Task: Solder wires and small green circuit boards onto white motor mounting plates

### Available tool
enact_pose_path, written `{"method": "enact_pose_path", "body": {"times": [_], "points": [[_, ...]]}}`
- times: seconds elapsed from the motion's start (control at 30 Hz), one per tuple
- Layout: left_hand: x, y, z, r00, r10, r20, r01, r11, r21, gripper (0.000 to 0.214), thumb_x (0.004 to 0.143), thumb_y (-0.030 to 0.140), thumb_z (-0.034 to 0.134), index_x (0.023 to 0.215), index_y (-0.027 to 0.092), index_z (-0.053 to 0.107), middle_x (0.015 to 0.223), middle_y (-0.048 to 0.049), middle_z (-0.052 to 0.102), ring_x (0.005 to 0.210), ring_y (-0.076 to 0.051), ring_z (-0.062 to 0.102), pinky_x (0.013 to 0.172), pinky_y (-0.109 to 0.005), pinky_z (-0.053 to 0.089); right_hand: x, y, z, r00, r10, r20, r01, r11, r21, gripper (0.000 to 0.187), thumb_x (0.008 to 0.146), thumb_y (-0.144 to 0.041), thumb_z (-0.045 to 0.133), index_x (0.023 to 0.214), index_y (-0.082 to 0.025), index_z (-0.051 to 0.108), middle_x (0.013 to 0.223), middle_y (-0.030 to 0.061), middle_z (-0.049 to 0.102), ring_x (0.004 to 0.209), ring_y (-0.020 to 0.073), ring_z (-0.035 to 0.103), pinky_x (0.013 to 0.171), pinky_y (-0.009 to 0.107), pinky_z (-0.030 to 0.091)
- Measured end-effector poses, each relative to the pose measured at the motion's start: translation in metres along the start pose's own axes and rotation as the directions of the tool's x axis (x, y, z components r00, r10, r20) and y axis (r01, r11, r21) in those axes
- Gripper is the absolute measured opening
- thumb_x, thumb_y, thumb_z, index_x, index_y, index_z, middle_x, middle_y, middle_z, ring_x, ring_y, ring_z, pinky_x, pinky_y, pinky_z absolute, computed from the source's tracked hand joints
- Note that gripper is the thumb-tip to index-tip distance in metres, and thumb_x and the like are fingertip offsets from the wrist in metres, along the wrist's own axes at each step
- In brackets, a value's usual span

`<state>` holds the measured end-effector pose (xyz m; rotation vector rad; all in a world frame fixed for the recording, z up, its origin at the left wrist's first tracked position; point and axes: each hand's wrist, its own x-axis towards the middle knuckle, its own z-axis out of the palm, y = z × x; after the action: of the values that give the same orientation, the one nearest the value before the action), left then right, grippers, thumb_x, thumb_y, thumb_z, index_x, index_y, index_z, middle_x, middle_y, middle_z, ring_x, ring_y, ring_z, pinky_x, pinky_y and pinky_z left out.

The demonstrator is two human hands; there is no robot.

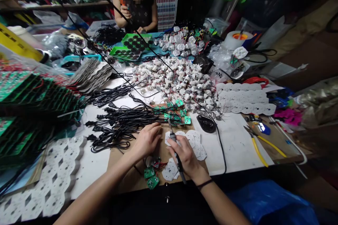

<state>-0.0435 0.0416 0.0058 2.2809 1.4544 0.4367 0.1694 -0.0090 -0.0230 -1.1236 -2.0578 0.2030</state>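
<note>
My right hand (186,156) grips a soldering iron (180,165) like a pen, its tip pointing away from me toward the small green circuit boards (173,116). Those boards lie at the ends of a bundle of black power cables (118,121). My left hand (149,139) rests on the brown cardboard (116,160) just in front of the cables, fingers curled; whatever is between them is hidden. White scalloped plates (194,140) lie under and beside the iron. Nearer to me are loose green boards (151,177) with red wires.
A large heap of small white parts (179,81) covers the table's middle. Stacked green boards (39,95) stand at left. A black iron stand (206,123) and yellow-handled pliers (260,149) lie at right. Across the table sits another person (138,10) holding an orange tool.
</note>
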Motion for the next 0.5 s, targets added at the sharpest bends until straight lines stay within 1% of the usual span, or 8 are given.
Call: {"method": "enact_pose_path", "body": {"times": [0.1, 0.23, 0.3, 0.4, 0.5], "points": [[0.001, -0.001, 0.0, 1.0, 0.001, -0.015, 0.0, 0.999, 0.052, 0.034, 0.094, 0.024, 0.058, 0.127, 0.018, 0.065, 0.146, -0.0152, 0.058, 0.133, -0.028, 0.055, 0.113, -0.046, 0.046, -0.002, 0.0, -0.008, 0.999, 0.028, -0.036, -0.028, 0.999, 0.016, 0.035, 0.095, -0.013, 0.063, 0.128, -0.023, 0.063, 0.105, 0.0104, 0.061, 0.099, 0.0238, 0.064, 0.084, 0.036, 0.061], [0.008, -0.002, -0.003, 1.0, 0.012, -0.009, -0.011, 0.992, 0.123, 0.034, 0.093, 0.028, 0.06, 0.125, 0.019, 0.065, 0.141, -0.0148, 0.06, 0.13, -0.031, 0.055, 0.11, -0.051, 0.045, -0.005, 0.001, -0.021, 0.997, 0.029, -0.077, -0.029, 1.0, 0.003, 0.035, 0.094, -0.012, 0.063, 0.128, -0.023, 0.063, 0.102, 0.0088, 0.061, 0.094, 0.0212, 0.065, 0.081, 0.034, 0.061], [0.013, -0.002, -0.006, 1.0, 0.019, -0.001, -0.019, 0.988, 0.156, 0.03, 0.094, 0.028, 0.059, 0.121, 0.019, 0.068, 0.135, -0.0138, 0.064, 0.124, -0.03, 0.058, 0.106, -0.05, 0.048, -0.008, -0.001, -0.027, 0.996, 0.026, -0.086, -0.025, 1.0, 0.006, 0.037, 0.094, -0.01, 0.063, 0.128, -0.023, 0.063, 0.102, 0.0089, 0.061, 0.094, 0.0206, 0.066, 0.083, 0.034, 0.061], [0.018, -0.001, -0.008, 1.0, 0.02, 0.004, -0.02, 0.979, 0.203, 0.023, 0.096, 0.027, 0.057, 0.112, 0.022, 0.072, 0.129, -0.0116, 0.067, 0.115, -0.029, 0.061, 0.096, -0.046, 0.05, -0.014, -0.004, -0.034, 0.994, 0.018, -0.108, -0.016, 1.0, 0.02, 0.041, 0.092, -0.006, 0.064, 0.129, -0.022, 0.062, 0.104, 0.0095, 0.062, 0.098, 0.021, 0.066, 0.085, 0.036, 0.061], [0.02, 0.002, -0.007, 1.0, 0.011, 0.006, -0.012, 0.967, 0.256, 0.025, 0.097, 0.026, 0.055, 0.114, 0.024, 0.072, 0.13, -0.0116, 0.066, 0.115, -0.029, 0.061, 0.093, -0.044, 0.05, -0.02, -0.006, -0.039, 0.991, 0.007, -0.135, -0.004, 1.0, 0.021, 0.042, 0.09, -0.004, 0.066, 0.128, -0.021, 0.062, 0.104, 0.0104, 0.062, 0.099, 0.0215, 0.066, 0.084, 0.036, 0.062]]}}
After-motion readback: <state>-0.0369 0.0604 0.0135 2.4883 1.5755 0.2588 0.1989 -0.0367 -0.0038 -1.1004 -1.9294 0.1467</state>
